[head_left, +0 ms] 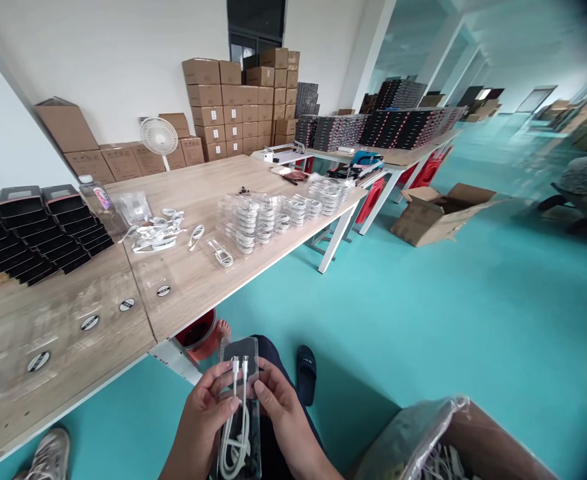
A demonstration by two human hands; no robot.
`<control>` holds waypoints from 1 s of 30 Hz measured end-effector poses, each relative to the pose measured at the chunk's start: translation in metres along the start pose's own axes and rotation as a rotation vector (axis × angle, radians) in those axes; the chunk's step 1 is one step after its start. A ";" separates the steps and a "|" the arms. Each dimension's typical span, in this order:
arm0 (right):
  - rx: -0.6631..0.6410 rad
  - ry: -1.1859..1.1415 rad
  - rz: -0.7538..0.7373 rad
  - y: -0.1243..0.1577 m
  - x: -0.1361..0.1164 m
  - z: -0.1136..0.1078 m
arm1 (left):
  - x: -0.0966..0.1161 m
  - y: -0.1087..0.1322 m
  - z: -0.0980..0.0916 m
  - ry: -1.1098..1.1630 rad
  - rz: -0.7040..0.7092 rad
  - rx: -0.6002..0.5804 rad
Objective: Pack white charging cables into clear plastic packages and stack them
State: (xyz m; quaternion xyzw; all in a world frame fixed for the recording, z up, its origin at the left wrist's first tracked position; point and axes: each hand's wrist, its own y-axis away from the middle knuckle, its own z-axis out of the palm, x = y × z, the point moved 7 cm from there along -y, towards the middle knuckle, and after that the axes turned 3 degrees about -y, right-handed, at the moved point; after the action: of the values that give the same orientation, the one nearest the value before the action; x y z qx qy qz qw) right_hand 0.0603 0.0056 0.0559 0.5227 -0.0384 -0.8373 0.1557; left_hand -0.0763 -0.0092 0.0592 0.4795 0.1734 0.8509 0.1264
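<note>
Low in front of my lap, a transparent plastic tray (248, 345) is held upright between both hands. Inside it lies a looped white charging cable (240, 437), its two plugs side by side near the top. My left hand (204, 408) grips the left edge, thumb over the cable. On the right edge, my right hand (284, 408) is closed with its thumb at the front. Above them on the table, a filled tray (221, 253) lies beside a single bundled cable (196, 235). A heap of white cables (158, 233) is further left.
Stacked cable trays (248, 223) line the table edge (268, 257). Transparent trays with oval labels (90, 323) lie at left, below black boxes (48, 227) and a bottle (96, 195). A lined carton (493, 427) stands at lower right, an open carton (436, 213) beyond.
</note>
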 end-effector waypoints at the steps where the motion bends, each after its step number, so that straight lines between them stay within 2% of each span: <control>1: -0.025 -0.017 0.017 0.003 0.000 0.003 | 0.002 0.001 0.002 0.009 0.001 -0.002; 8: -0.133 -0.096 0.125 0.017 0.013 0.015 | 0.017 0.003 0.006 0.079 0.065 0.104; 12: -0.127 -0.015 0.143 0.019 0.018 0.018 | 0.021 0.002 0.003 0.017 0.079 0.151; 18: -0.151 0.207 0.020 0.018 -0.013 0.027 | 0.017 0.003 0.006 -0.145 -0.015 0.136; 21: -0.212 0.277 0.010 0.018 -0.030 0.034 | 0.016 0.002 0.006 -0.190 -0.025 0.131; 24: -0.284 0.255 0.033 0.019 -0.036 0.040 | 0.016 0.001 0.002 -0.201 0.018 0.123; 30: -0.422 0.044 0.119 0.017 -0.020 0.042 | 0.018 0.002 -0.004 -0.046 0.087 0.131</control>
State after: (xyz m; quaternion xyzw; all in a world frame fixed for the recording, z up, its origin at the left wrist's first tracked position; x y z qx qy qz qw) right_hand 0.0350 -0.0091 0.0958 0.4937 0.1103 -0.8044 0.3117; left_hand -0.0884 -0.0047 0.0720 0.5135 0.2048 0.8310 0.0615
